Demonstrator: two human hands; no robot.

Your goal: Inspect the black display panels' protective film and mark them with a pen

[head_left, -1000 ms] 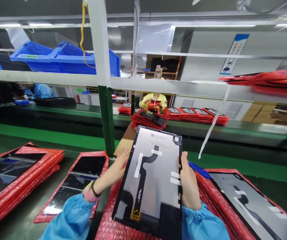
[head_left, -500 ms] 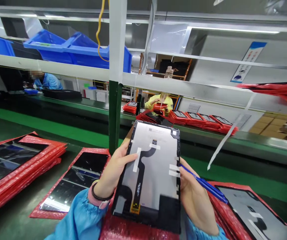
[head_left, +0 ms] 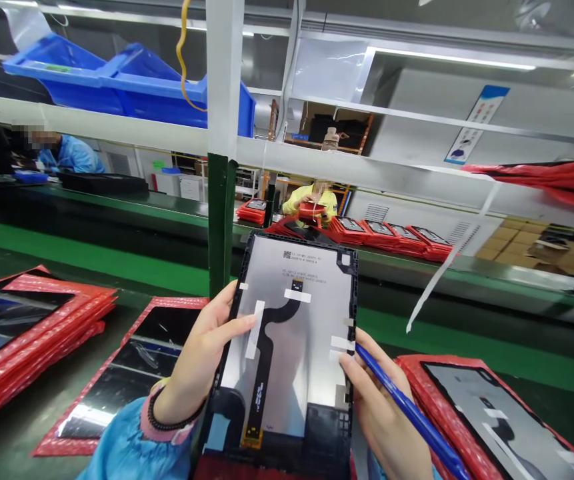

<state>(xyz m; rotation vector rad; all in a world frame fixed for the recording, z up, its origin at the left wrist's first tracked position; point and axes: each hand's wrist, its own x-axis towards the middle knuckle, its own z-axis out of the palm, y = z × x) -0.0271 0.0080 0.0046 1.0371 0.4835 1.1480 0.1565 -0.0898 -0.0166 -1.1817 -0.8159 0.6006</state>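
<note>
Between my two hands a tablet screen assembly [head_left: 287, 347] is held up and tilted, its silvery back facing me, with a black flex cable and white tape strips on it. My left hand [head_left: 211, 350] grips the left edge, the thumb lying on the back beside a tape strip. My right hand [head_left: 384, 400] grips the right edge, with its thumb on the back near two tape strips. A blue pen-like tool [head_left: 411, 410] also sits in my right hand, slanting down to the right. Red bubble wrap shows beneath the assembly's lower end.
At left are a stack of screens in red bubble bags [head_left: 41, 333] and another black screen [head_left: 131, 367] on red wrap. More bagged screens [head_left: 501, 420] lie at right. A green-and-white post [head_left: 224, 220] and a shelf with blue bins [head_left: 117, 80] stand ahead. Two people work beyond.
The assembly has turned more squarely to my view, its printed labels now sharper. My right thumb has come onto its back, and the blue tool points more steeply down. My view has shifted right.
</note>
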